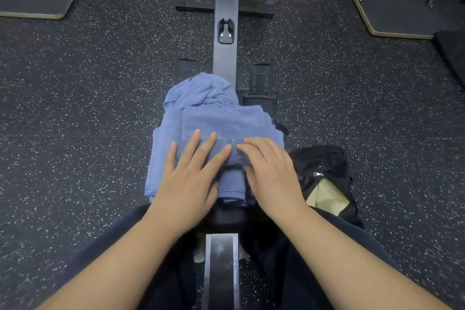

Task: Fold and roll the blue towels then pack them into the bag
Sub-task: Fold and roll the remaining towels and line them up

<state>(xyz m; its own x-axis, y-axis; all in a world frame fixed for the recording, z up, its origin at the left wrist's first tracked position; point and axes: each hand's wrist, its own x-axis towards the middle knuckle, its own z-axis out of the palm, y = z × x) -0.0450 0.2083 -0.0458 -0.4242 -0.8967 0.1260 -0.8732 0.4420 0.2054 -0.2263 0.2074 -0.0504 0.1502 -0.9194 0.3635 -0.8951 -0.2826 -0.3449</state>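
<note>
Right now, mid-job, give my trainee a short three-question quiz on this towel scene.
1. True or false: both hands rest on the folded blue towel.
2. Which side of the person is the black bag on? A) left B) right C) behind the rail
3. Fill in: beyond the folded towel lies a second, ______ blue towel.

Key: 1 true: left hand lies flat with straight fingers, right hand has fingers bent over the towel's near edge. 2 B. 3 crumpled.

Gym, speckled black rubber floor (pixel 88 108), rowing machine rail (pixel 225 20) with footrests (pixel 260 88), raised platforms (pixel 402 15) at the corners
</note>
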